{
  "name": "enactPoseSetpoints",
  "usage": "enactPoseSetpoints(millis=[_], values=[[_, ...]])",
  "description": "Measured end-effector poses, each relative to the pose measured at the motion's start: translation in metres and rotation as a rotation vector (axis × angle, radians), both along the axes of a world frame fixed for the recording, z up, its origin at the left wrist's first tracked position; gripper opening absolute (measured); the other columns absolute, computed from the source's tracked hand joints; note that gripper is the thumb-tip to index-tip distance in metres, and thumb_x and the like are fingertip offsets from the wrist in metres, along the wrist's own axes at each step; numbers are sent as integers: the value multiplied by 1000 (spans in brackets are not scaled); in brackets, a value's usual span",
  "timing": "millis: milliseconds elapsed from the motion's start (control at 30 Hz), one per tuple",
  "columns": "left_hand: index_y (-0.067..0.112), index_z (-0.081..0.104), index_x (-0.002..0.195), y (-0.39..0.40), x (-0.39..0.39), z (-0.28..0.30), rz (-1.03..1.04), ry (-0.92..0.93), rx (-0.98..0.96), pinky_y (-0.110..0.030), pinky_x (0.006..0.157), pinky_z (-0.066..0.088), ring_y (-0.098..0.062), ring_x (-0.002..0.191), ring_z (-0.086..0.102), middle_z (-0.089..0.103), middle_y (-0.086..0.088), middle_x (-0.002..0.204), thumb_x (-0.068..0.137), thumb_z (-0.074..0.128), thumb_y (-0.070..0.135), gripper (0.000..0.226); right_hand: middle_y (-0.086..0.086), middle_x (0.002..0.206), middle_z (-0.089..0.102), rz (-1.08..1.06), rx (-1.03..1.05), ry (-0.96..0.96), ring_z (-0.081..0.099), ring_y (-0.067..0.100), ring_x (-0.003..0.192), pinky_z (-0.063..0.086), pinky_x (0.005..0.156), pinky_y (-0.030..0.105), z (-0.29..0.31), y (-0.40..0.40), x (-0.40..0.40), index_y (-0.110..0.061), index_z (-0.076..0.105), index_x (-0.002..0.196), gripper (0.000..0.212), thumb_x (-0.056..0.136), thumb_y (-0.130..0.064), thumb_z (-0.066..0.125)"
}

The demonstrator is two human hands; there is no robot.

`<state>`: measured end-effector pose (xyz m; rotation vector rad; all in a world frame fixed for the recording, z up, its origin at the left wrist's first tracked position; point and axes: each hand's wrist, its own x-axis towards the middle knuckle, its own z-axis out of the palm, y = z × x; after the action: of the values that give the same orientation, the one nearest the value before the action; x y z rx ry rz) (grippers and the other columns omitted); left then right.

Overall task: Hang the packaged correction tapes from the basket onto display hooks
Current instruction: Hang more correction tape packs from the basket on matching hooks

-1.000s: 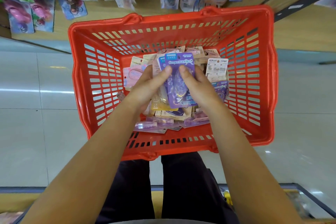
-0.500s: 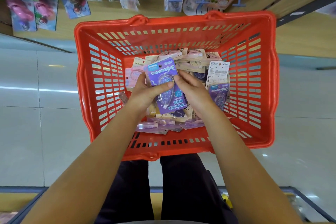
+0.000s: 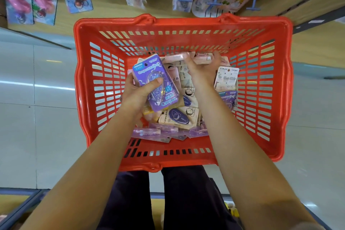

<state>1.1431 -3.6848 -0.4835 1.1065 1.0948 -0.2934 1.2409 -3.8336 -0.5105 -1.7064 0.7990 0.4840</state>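
**Purple "Campus" pack held over the basket**

A purple correction tape pack (image 3: 155, 83) printed "Campus" is grasped in the left hand (image 3: 139, 92), thumb across its front, above the red basket (image 3: 89, 87). A pink pack (image 3: 202, 59) at the far side of the heap is grasped by the right hand (image 3: 202, 70). "Campus" is also read on a white pack (image 3: 226, 78) beside that wrist.

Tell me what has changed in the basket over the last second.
The right hand let go of the purple correction tape pack and reached toward the far wall, where it touches a pink pack; whether it grips it is unclear. The left hand now holds the purple stack alone, shifted left and tilted. The red basket and the loose packs stayed put.
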Motion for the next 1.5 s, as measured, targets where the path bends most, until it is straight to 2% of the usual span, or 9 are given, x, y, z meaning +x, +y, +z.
enactPoseSetpoints(millis=[267, 367, 533, 867, 967, 1100, 1233, 1400, 1500], values=[[21, 55, 131, -3, -1, -6, 19, -22, -25, -35, 73, 62, -18, 95, 78, 77, 5, 103, 81, 87, 14, 60, 4, 130, 61, 27, -89, 38, 70, 29, 108, 59, 91, 47, -36, 4, 16, -24, 40, 136, 116, 42, -78, 81], [18, 53, 136, -4, -1, -6, 4, -33, -28, -43, 81, 63, -19, 99, 77, 76, 3, 109, 82, 87, 14, 64, 2, 108, 65, 16, -108, 10, 72, 28, 97, 60, 83, 48, -38, 6, 18, -27, 44, 104, 72, 59, -53, 93], [23, 55, 133, -1, -4, 1, -23, -42, 10, -50, 94, 60, -21, 105, 76, 76, 0, 117, 54, 96, 37, 90, -9, 96, 55, -44, -70, -51, 70, 30, 99, 59, 86, 53, -40, -4, 7, -31, 43, 89, 53, 71, -21, 92], [22, 53, 129, 3, -12, 22, -142, -77, 76, -41, 89, 61, -13, 101, 75, 78, 12, 104, 62, 97, 29, 81, -10, 103, 59, -103, 127, -54, 64, 1, 68, 56, 61, 26, 7, -35, -22, -17, 51, 98, 30, 88, -3, 76], [25, 53, 126, 4, -11, 26, -153, -95, 97, -30, 79, 61, -5, 94, 75, 76, 19, 95, 80, 88, 11, 60, -18, 96, 64, 1, 191, -66, 65, 10, 82, 52, 67, 34, 19, -55, -24, -21, 56, 97, 27, 88, -5, 76], [21, 50, 135, 12, -3, 34, -205, -127, 126, -23, 71, 60, -6, 93, 75, 73, 9, 108, 80, 87, 9, 67, 10, 132, 65, 197, 222, -106, 66, 22, 104, 53, 70, 30, 38, -78, -22, -33, 61, 94, 27, 84, -15, 79], [18, 45, 140, 15, 5, 44, -313, -174, 137, -25, 72, 60, -8, 94, 75, 73, 7, 108, 80, 85, 6, 73, 12, 119, 69, 307, 312, -156, 67, 16, 92, 52, 67, 24, 58, -88, -19, -26, 64, 104, 28, 89, -4, 73], [14, 46, 143, 14, 11, 75, -357, -221, 73, -25, 68, 59, -9, 90, 76, 76, 9, 100, 85, 78, -1, 68, 7, 140, 63, 298, 409, -238, 66, 15, 108, 52, 71, 19, 99, -90, -11, -37, 51, 139, 67, 88, 1, 72], [17, 51, 135, 13, 10, 106, -370, -261, 65, -25, 69, 59, -9, 89, 76, 78, 10, 95, 84, 78, -1, 60, -3, 120, 74, 237, 411, -239, 70, 16, 99, 52, 69, 24, 135, -91, -10, -34, 39, 145, 74, 87, -1, 70]])
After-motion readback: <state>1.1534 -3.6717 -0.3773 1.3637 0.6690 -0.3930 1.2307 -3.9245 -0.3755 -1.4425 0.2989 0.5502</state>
